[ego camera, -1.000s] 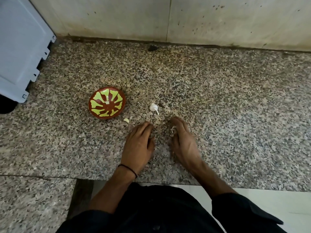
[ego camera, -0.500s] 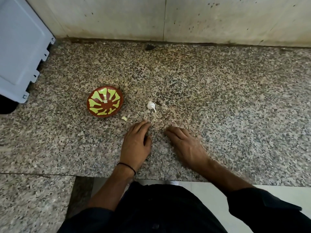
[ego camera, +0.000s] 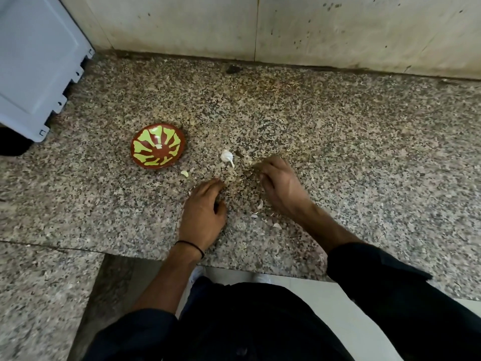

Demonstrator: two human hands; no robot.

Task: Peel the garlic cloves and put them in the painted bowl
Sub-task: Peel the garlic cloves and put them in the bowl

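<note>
The painted bowl (ego camera: 158, 145), red-brown with yellow-green petals, stands on the speckled granite counter (ego camera: 338, 157) left of centre, with a small pale piece at its middle. A white garlic piece with a stem (ego camera: 227, 156) lies right of the bowl. A small clove (ego camera: 184, 173) lies just below the bowl. My left hand (ego camera: 203, 212) rests palm down on the counter, fingers loosely curled, holding nothing. My right hand (ego camera: 281, 183) reaches forward, its fingers curled down at a pale bit beside the stemmed piece. Blur hides whether the fingers pinch it.
Thin peel scraps (ego camera: 260, 205) lie between my wrists. A pale blue panel (ego camera: 36, 66) leans at the far left. The stained wall (ego camera: 286, 27) closes the back. The counter's front edge runs just under my forearms, with a lower granite step at the left.
My right hand has moved forward from lying flat, and its fingers have curled beside the stemmed garlic piece. Peel scraps now show where it rested. My left hand has barely moved.
</note>
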